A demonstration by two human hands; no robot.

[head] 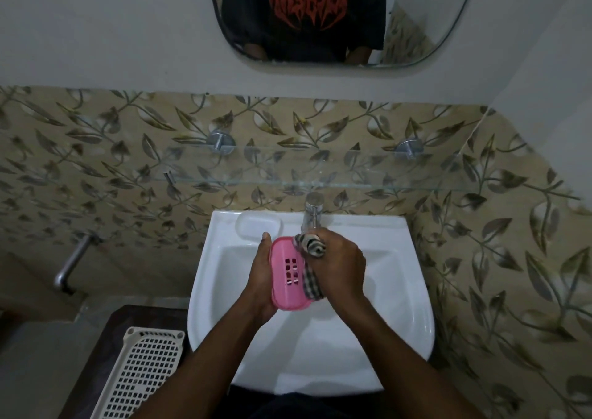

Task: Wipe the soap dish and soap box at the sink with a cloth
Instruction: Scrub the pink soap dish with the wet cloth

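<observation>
While my left hand (pixel 261 285) clasps the pink soap box (pixel 288 274) over the sink (pixel 400 290), long axis away from me, right hand (pixel 341 268) grip bunches the cloth (pixel 312 247), seemingly on its right edge.

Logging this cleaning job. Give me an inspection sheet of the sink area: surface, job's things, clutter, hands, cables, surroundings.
Surface: white sink, mounted against the tiled wall.
Job's things: pink soap box held over the basin; checked cloth against its right edge; pale soap dish on the sink's back left rim.
Clutter: white plastic basket on a dark stand left of the sink.
Hands: left hand grips the soap box; right hand grips the cloth, fingers curled round it.
Cables: nothing seen.
Surroundings: tap behind the hands, glass shelf above it, mirror, leaf-patterned tiles, metal pipe at left.
</observation>
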